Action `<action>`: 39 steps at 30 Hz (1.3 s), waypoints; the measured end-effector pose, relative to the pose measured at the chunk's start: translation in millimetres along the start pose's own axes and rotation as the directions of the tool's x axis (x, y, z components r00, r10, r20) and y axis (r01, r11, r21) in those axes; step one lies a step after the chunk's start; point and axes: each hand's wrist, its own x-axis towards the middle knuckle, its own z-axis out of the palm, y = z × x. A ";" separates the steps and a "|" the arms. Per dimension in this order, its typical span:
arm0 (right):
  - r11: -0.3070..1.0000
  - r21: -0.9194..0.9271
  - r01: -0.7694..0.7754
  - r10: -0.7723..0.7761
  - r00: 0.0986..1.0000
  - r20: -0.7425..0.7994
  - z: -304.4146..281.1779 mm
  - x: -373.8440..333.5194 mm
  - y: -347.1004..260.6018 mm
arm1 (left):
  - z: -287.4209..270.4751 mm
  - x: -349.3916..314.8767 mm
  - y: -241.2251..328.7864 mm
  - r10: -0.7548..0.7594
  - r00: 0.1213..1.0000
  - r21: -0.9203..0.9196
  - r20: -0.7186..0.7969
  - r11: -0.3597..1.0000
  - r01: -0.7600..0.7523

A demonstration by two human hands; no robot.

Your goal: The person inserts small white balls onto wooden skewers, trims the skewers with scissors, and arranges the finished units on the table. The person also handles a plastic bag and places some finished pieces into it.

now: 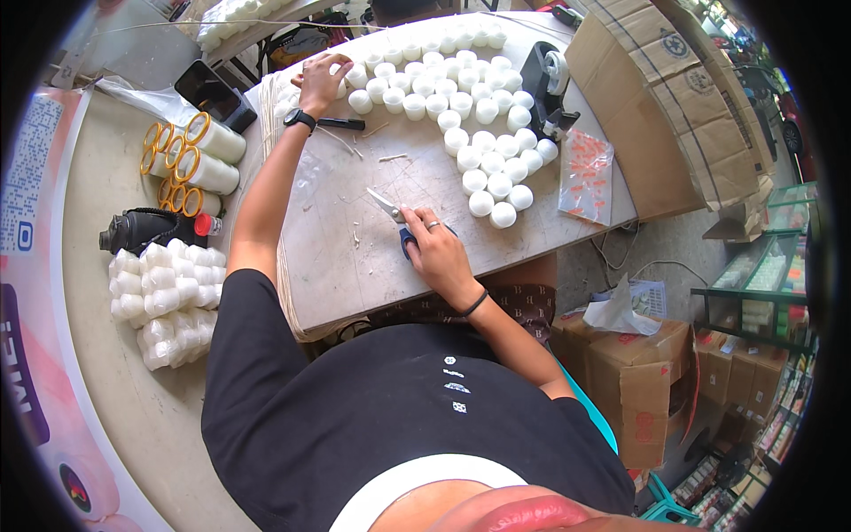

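My right hand rests on the table and is closed around a pair of scissors with dark blue handles. The blades point away to the far left and stand slightly apart. At the table's far left side, my left hand has its fingers curled beside the nearest small white cups. What lies between those fingertips is too small to make out. Many white cups cover the far and right part of the table. Short cut pieces of white string lie loose between my hands, near a black pen-like tool.
A bundle of pale string runs along the table's left edge. A black tape dispenser and a plastic bag with orange bits are at the right. Left stand packed white cups and white tubes with orange rims. Cardboard boxes sit right.
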 end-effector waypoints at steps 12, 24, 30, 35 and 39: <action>1.000 -0.007 0.007 -0.007 1.000 -0.001 -0.6 1.2 -1.8 | 6.3 -5.8 -3.2 0.120 0.992 0.202 0.040 0.971 -0.125; 1.000 0.007 0.011 -0.011 0.999 0.035 -3.9 4.1 -0.8 | 16.6 22.1 -14.7 0.015 0.994 0.102 0.111 0.994 -0.026; 1.000 -0.022 -0.018 0.020 0.997 0.079 -3.5 2.5 -2.7 | 19.5 21.6 -9.0 0.058 0.984 0.250 0.170 0.963 -0.100; 0.989 0.089 -0.120 0.116 0.992 0.048 -14.3 9.5 -17.7 | -0.9 3.6 11.4 0.024 1.000 0.331 0.003 0.943 -0.023; 0.997 -0.035 -0.074 0.071 0.994 -0.085 -11.2 6.3 -19.0 | -16.9 -31.8 28.1 -0.040 0.981 0.070 -0.192 0.996 0.054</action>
